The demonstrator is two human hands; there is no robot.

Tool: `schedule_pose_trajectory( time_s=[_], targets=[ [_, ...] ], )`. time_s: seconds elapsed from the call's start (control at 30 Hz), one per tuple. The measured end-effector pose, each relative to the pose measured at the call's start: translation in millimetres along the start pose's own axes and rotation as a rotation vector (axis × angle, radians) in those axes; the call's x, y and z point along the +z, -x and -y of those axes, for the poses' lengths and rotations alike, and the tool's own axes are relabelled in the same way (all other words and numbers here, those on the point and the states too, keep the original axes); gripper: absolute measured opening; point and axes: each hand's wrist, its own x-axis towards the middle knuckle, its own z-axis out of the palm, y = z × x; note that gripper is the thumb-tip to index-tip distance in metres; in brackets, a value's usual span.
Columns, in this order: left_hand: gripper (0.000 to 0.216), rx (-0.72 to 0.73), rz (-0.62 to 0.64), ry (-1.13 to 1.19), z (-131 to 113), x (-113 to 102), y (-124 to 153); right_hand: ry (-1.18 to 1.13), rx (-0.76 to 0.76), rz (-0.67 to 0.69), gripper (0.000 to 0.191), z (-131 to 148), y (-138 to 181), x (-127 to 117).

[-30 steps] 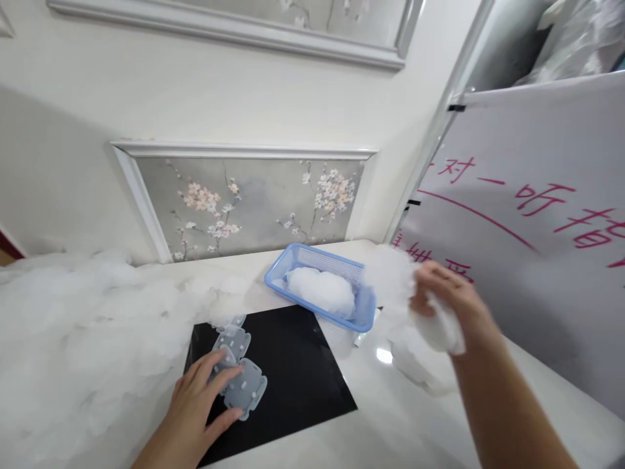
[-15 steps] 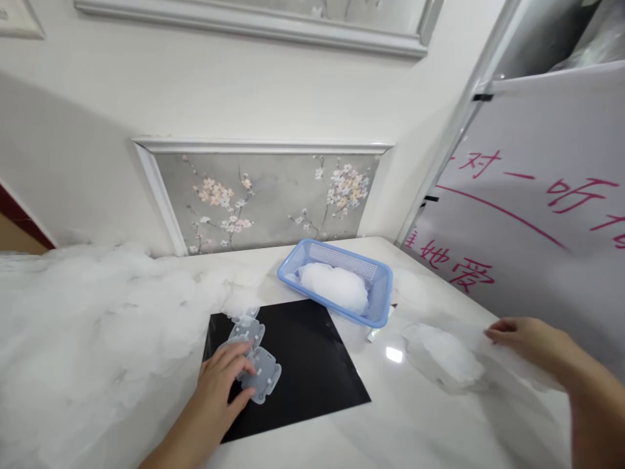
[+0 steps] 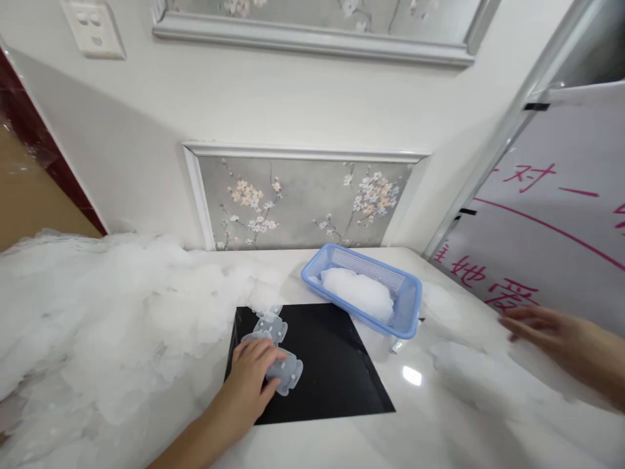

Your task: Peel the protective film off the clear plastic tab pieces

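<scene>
My left hand [image 3: 250, 378] rests on a black mat [image 3: 332, 365], its fingers lying over a translucent plastic clip piece [image 3: 288, 374]. A second such plastic piece [image 3: 270, 324] lies just behind it. My right hand [image 3: 551, 329] hovers flat with fingers stretched out over thin white tissue sheets [image 3: 469, 374] on the right of the white table. It holds nothing that I can see. A blue plastic basket [image 3: 407, 309] with a wad of white tissue [image 3: 359, 293] inside stands behind the mat.
A large heap of white fluffy sheets [image 3: 97, 326] covers the table's left side. A whiteboard with red writing [image 3: 547, 247] leans at the right. The wall with a floral panel [image 3: 303, 202] runs close behind the table.
My right hand let go of a white wad, swung out to the right and now lies flat above the sheets. The view shifted left; my left hand stays on the plastic piece.
</scene>
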Motion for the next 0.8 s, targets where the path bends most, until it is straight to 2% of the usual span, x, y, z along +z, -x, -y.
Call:
schedule_pose_trajectory(
  time_s=[0.07, 0.17, 0.2, 0.27, 0.33, 0.4, 0.53, 0.6, 0.7, 0.73, 0.8],
  targets=[
    [0.042, -0.045, 0.003, 0.006, -1, -1, 0, -0.047, -0.21, 0.012, 0.029, 51, 12, 8],
    [0.049, -0.1, -0.008, 0.024, 2, -1, 0, -0.083, -0.468, 0.048, 0.03, 117, 9, 35],
    [0.05, -0.115, -0.014, 0.027, 5, -1, 0, -0.108, -0.535, 0.046, 0.031, 133, 2, 45],
    [0.051, -0.136, -0.025, 0.019, 11, -1, 1, -0.219, -0.549, -0.042, 0.033, 155, -14, 63],
    [0.049, -0.14, -0.026, 0.001, 15, -2, 2, -0.27, -0.521, -0.105, 0.034, 162, -27, 72],
    [0.047, -0.134, -0.016, -0.008, 17, -3, 4, -0.281, -0.485, -0.152, 0.033, 157, -31, 71],
    [0.039, -0.171, -0.003, 0.026, 8, -4, 4, -0.278, -0.419, -0.152, 0.028, 133, -4, 69],
    [0.033, -0.153, -0.034, 0.049, 2, -3, 2, -0.397, -0.434, -0.033, 0.029, 129, 23, 82],
    [0.024, -0.075, -0.104, 0.105, -7, -1, -1, -0.503, -0.582, 0.356, 0.027, 138, 71, 121],
    [0.019, -0.076, -0.115, 0.148, -8, 0, -1, -0.519, -0.64, 0.463, 0.024, 143, 87, 136],
    [0.01, -0.146, -0.114, 0.308, -11, 1, -2, -0.564, -0.688, 0.658, 0.035, 154, 113, 162]
  ],
)
